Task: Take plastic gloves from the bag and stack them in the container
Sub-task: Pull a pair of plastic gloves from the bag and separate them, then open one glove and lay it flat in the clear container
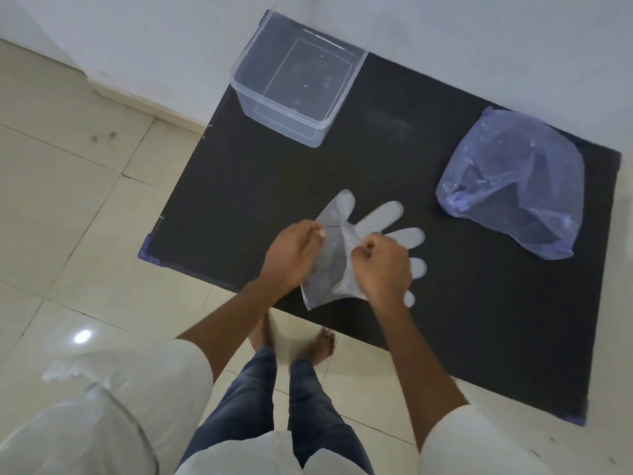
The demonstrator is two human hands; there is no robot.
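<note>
A pale tiled floor (68, 207) fills the left and lower part of the view, with a white wall (479, 36) running behind. Against that wall stands a black table (445, 320), its top a bare dark sheet apart from three things.

At the far right lies the bag (513, 186), bluish translucent plastic, slumped and crumpled, its gathered mouth turned toward the table's middle. What it holds cannot be made out through the creases. At the far left corner sits the container (294, 87), a clear square tub, open at the top; it looks empty, though the clear plastic makes that hard to be sure of. The two are well apart, and nothing lies between the container and the hands.

Near the front edge, between them, a thin clear plastic glove (376, 224) is held just above the table. Its long axis runs from the cuff, near the person, up and to the right; the fingers fan toward the bag, one pointing toward the container. The left hand (291, 255) pinches the cuff's left edge with closed fingers, and the right hand (383, 269) is curled shut on the palm part, covering the bases of the lower fingers. Below, white sleeves (178, 365), blue jeans (253, 399) and bare feet (318, 344) show on the tiles.
</note>
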